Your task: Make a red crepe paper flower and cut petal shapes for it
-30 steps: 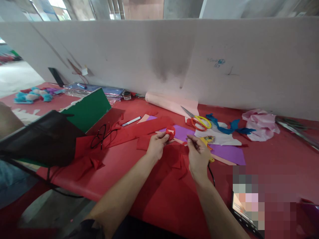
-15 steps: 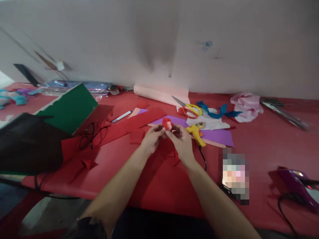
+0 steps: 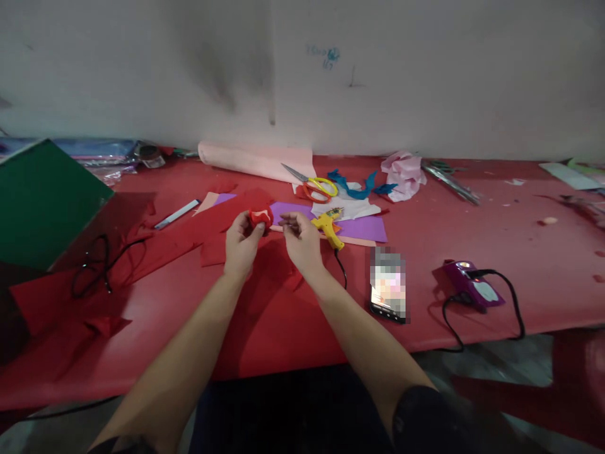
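Observation:
My left hand point(image 3: 242, 244) is closed around a small red paper flower point(image 3: 261, 218) with a pale whitish patch at its centre. A short gap to the right, my right hand point(image 3: 302, 243) has its fingers loosely bent and nothing visible in them. Beside it lies a yellow hot glue gun point(image 3: 329, 228) with a black cord. Behind the glue gun are scissors point(image 3: 312, 185) with red and yellow handles. Red paper strips point(image 3: 189, 236) spread to the left, and several red scraps lie beneath both hands.
A phone point(image 3: 388, 287) and a purple plug box point(image 3: 472, 284) with black cables sit on the right. Glasses point(image 3: 101, 265), a white pen point(image 3: 177, 214) and a green board point(image 3: 51, 202) are on the left. Purple paper point(image 3: 363, 228), blue scraps point(image 3: 354, 189) and a pink roll point(image 3: 255, 162) lie behind.
My right hand has come away from the red paper flower, which stays in my left hand. The camera view has turned right, so the table things appear further left.

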Tool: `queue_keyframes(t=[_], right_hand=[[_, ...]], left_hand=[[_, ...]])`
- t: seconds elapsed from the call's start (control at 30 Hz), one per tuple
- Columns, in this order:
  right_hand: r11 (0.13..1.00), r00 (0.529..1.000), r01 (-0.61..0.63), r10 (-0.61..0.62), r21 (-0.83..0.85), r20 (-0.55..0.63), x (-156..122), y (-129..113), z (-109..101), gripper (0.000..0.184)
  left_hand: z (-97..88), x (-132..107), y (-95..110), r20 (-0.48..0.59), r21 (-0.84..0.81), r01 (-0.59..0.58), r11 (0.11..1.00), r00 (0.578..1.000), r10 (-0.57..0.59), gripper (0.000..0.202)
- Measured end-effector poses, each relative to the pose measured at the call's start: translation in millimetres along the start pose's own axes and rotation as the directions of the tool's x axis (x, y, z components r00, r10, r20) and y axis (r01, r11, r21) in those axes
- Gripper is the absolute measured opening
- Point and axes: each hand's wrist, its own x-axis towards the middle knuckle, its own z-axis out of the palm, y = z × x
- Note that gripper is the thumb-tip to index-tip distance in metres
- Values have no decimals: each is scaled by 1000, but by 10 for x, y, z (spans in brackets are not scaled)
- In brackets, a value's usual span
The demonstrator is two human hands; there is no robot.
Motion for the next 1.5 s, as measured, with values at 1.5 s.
queue_keyframes(t=[1.5], right_hand=[[952,811,-155,-30,-265,-585,-1141,313,-2281,72]], left_hand=[[-361,-1223,101,-30,364,67,929,998,-60,23]])
